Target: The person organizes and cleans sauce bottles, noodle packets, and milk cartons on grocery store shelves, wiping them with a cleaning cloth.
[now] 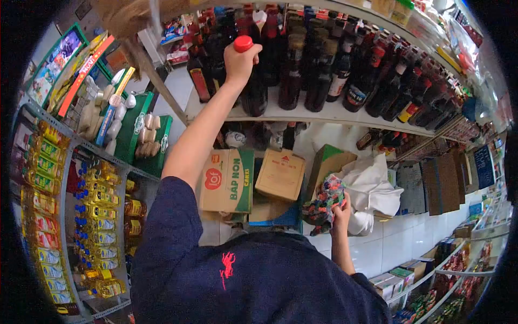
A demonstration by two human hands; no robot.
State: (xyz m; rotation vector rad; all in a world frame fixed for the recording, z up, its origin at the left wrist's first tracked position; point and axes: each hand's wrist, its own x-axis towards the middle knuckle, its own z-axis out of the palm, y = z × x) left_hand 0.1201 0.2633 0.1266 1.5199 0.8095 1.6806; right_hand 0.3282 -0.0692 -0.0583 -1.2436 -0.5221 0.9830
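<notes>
My left hand is raised at the upper shelf, its fingers wrapped round the neck of a bottle with a red cap. The fist covers the neck, and I cannot tell for sure which dark body below belongs to it. Beside it stand rows of dark bottles, some with labels. Lower down on the right, my right hand is closed on a bunched cloth patterned in red, green and grey. The cloth hangs in front of a cardboard box, close to a white plastic bag.
Under the bottle shelf sit a printed carton and a smaller brown box. On the left, a metal rack holds bottles of yellow oil. Flattened cardboard leans at the right, above wire shelving with packets.
</notes>
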